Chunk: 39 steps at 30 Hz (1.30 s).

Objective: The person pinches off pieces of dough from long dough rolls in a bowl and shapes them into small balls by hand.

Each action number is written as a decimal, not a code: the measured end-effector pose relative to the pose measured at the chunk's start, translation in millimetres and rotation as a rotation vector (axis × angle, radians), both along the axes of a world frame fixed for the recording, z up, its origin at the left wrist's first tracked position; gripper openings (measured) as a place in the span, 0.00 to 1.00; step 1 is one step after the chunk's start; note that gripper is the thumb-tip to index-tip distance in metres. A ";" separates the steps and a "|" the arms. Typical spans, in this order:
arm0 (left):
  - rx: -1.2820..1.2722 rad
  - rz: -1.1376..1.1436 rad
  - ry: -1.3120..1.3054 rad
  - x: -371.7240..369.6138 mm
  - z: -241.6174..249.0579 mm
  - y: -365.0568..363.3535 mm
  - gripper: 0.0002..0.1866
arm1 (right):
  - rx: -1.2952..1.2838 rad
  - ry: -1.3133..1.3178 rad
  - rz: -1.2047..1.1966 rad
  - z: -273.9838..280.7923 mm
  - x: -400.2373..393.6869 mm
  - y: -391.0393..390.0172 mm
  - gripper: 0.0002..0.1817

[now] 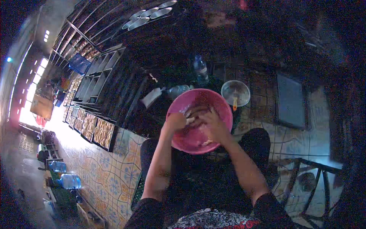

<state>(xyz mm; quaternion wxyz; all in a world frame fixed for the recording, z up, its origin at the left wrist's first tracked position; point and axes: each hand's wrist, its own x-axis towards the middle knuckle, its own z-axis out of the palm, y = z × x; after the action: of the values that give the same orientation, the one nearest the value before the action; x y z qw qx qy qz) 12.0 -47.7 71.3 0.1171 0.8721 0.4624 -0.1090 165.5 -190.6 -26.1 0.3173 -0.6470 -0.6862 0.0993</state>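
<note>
A pink plastic basin (225,105) rests between my knees, and both hands are inside it. My left hand (176,121) is at the basin's left side, its fingers curled towards a whitish lump (189,120); what they grip is hidden. My right hand (214,124) reaches in from the other side with its fingers stretched and apart, slightly blurred. Small pale, doughy-looking bits (207,143) cling to the basin's lower wall. Darker stuff between the hands is too dim to name.
Behind the basin stand a clear plastic bottle (200,68) and a metal bowl (241,88) with an orange-handled brush (235,102). Trays of bread rolls (102,131) line the left. A dark metal frame (310,183) is at right; large water bottles (69,181) lie far left.
</note>
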 end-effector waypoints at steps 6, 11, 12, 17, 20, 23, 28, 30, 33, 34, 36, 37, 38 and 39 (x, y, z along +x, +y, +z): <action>-0.163 -0.918 -0.238 -20.9 -75.8 47.6 0.23 | -0.109 -0.210 0.081 76.4 -33.4 -10.7 0.36; -0.633 -0.293 -0.872 -39.4 -18.6 16.7 0.18 | -0.120 0.169 -0.121 35.3 -31.4 -3.9 0.34; -0.635 -0.295 -0.888 -41.2 -18.1 12.7 0.18 | -0.129 0.160 -0.126 33.7 -30.4 -4.5 0.33; -0.732 0.308 -1.127 -23.4 -30.0 -13.4 0.27 | -0.062 0.631 -0.278 47.0 -53.3 7.5 0.26; -1.707 0.522 -1.710 -4.2 -46.4 -39.0 0.28 | -0.035 0.637 -0.327 66.8 -70.4 9.7 0.24; -1.398 0.613 -1.561 -2.3 -54.8 -39.0 0.26 | -0.007 0.243 -0.247 62.4 -72.1 1.9 0.22; -1.565 0.469 -1.866 -21.5 -74.9 -2.5 0.21 | -0.094 0.286 -0.289 124.1 -89.1 -18.4 0.11; -1.627 0.601 -1.832 -33.2 -67.8 -1.3 0.22 | 0.031 0.145 -0.276 116.8 -78.9 -5.1 0.10; -1.539 0.773 -1.788 -47.1 -23.8 -21.4 0.28 | 0.119 0.351 -0.353 130.9 -84.4 8.4 0.14; -1.453 0.894 -1.706 -49.5 -2.6 -30.9 0.29 | 0.121 0.359 -0.355 120.8 -85.2 14.1 0.14; -1.397 0.864 -1.678 -47.5 -15.7 -30.6 0.31 | 0.226 0.412 -0.312 95.3 -85.8 25.9 0.17; -1.526 0.673 -1.699 -44.6 -42.8 -23.0 0.30 | 0.133 0.598 -0.280 85.6 -91.1 27.9 0.22; -1.648 0.476 -1.711 -42.2 -60.1 -19.0 0.30 | 0.132 0.603 -0.282 70.2 -91.7 25.0 0.22; -1.439 0.554 -1.762 -35.7 -46.6 -27.0 0.30 | 0.284 0.072 -0.241 47.4 -91.0 24.0 0.22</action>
<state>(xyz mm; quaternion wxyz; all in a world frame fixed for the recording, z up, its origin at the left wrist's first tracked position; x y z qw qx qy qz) -23.6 -74.7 24.7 0.8834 0.2484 0.2272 0.3259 74.6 -166.7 21.3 0.4395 -0.6691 -0.5991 -0.0142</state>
